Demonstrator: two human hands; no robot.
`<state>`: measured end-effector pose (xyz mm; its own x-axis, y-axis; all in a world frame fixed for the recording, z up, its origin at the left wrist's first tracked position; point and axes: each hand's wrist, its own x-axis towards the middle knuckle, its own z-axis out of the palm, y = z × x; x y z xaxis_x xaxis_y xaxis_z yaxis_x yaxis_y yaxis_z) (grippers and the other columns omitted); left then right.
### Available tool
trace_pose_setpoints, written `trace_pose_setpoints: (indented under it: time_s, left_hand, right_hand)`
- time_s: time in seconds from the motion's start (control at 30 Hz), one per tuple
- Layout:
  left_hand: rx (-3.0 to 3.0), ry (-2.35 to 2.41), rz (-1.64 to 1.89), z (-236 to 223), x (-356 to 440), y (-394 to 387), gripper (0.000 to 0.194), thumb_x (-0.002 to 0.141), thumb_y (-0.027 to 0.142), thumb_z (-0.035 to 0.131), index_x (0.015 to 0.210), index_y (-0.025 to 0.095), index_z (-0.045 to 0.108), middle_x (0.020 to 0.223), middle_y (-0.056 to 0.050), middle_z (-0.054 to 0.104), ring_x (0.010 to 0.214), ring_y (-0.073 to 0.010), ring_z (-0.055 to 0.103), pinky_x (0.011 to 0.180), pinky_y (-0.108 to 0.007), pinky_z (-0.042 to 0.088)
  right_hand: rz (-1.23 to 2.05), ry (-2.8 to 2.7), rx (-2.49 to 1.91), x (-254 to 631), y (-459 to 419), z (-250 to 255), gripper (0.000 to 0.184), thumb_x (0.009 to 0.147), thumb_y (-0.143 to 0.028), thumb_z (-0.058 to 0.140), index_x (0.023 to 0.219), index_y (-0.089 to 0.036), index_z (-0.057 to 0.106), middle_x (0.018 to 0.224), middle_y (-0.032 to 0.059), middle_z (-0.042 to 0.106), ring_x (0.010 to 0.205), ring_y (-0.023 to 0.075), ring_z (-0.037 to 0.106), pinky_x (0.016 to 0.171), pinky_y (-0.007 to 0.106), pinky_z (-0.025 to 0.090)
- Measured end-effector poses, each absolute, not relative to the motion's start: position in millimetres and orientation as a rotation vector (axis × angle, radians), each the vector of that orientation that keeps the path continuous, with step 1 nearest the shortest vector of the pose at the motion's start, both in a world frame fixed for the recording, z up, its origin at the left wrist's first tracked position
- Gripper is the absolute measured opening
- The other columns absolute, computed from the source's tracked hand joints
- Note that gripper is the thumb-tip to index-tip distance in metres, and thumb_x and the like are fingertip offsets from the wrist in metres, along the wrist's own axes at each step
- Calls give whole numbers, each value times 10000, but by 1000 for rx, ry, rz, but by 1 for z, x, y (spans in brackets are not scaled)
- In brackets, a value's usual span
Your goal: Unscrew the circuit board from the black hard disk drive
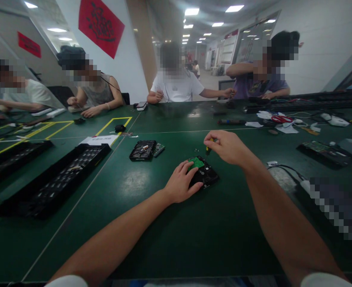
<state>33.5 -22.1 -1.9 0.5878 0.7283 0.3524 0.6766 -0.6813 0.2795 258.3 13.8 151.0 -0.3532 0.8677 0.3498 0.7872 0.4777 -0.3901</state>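
A black hard drive (209, 175) with a green circuit board (197, 162) lies on the green table in front of me. My left hand (182, 181) holds it from the left, with fingers over the board and thumb along the near edge. My right hand (225, 146) is closed around a small screwdriver (208, 150) with a yellow and black handle. The tool points down at the drive's far edge; whether its tip sits in a screw is too small to tell. A few tiny screws (196, 150) lie just beyond the drive.
Another hard drive (142, 150) and a loose circuit board (159, 149) lie to the left. Long black trays (59, 179) are farther left. A drive with an exposed board (322, 153), cables (283, 165) and paper scraps (288, 127) are on the right. Several people sit across the table.
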Motion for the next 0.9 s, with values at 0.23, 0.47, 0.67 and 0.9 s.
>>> trace_pose_setpoints:
  time_s: [0.23,0.47,0.67,0.9]
  left_hand:
    - [2681,1229,686,0,32,-23,655,1001,625,526,1514,218,520,1593,-163,448,1537,-386,332,1256,-617,343]
    - [2589,1262,767,-1,34,-24,742,958,649,587,1550,226,443,1607,-173,413,1521,-384,354,1243,-615,365]
    - [2297,1542,1004,-16,32,-11,739,979,592,582,1534,146,384,1506,-210,508,1453,-372,451,1215,-605,395]
    - [2290,1538,990,-22,31,-5,525,985,455,595,1415,167,509,1358,-169,617,1336,-341,548,1154,-573,462]
  right_hand:
    - [209,-2182,-1456,256,12,153,212,937,-200,607,1094,-190,750,945,61,784,786,213,694,773,318,476]
    - [244,-2208,-1390,256,9,155,156,982,-266,597,982,-216,745,937,45,781,792,206,686,761,314,466]
    - [186,-2182,-1437,258,12,152,180,930,-216,638,1087,-184,720,982,75,776,793,217,679,756,324,470]
    - [174,-2265,-1367,259,14,153,147,983,-247,587,981,-209,729,994,65,772,856,222,683,802,330,469]
